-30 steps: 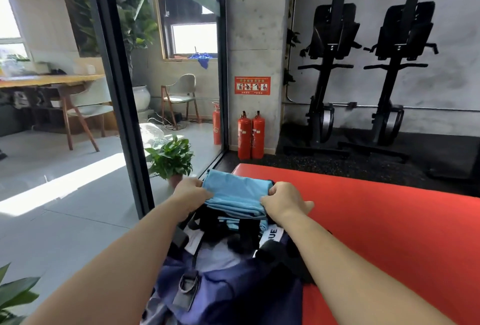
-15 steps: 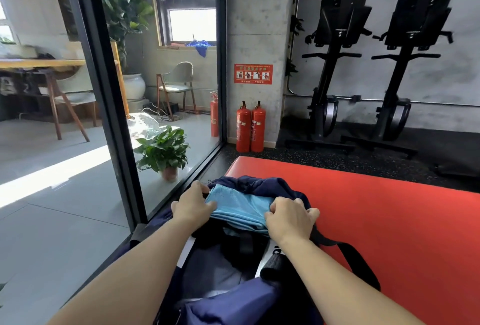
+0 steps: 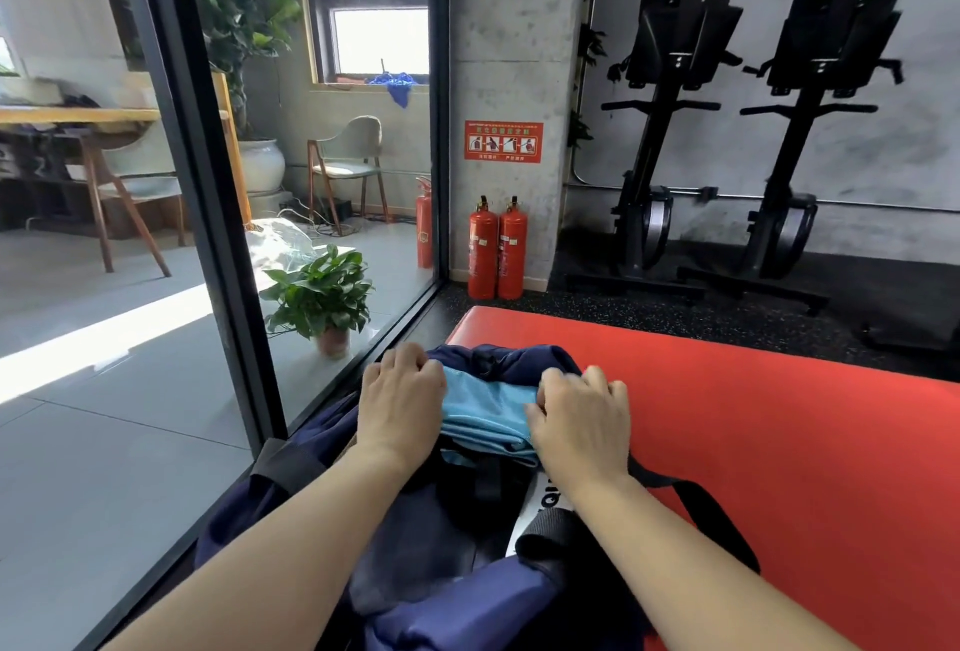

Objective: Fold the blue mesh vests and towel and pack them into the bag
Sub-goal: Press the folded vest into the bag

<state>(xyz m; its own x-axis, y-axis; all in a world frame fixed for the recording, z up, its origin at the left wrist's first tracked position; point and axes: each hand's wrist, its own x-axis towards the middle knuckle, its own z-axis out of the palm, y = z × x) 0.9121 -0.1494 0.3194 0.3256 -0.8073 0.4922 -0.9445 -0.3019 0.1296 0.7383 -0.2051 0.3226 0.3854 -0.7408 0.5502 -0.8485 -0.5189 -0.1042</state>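
- The left hand [image 3: 402, 403] and right hand [image 3: 581, 424] grip the left and right ends of the blue stack [image 3: 488, 403], fingers curled.
- The stack lies crosswise between them, equally near both, in the bag's [image 3: 415, 551] far mouth.

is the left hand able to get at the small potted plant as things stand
Probably not: the left hand holds the folded blue cloth at the bag, and the glass wall stands between it and the potted plant.
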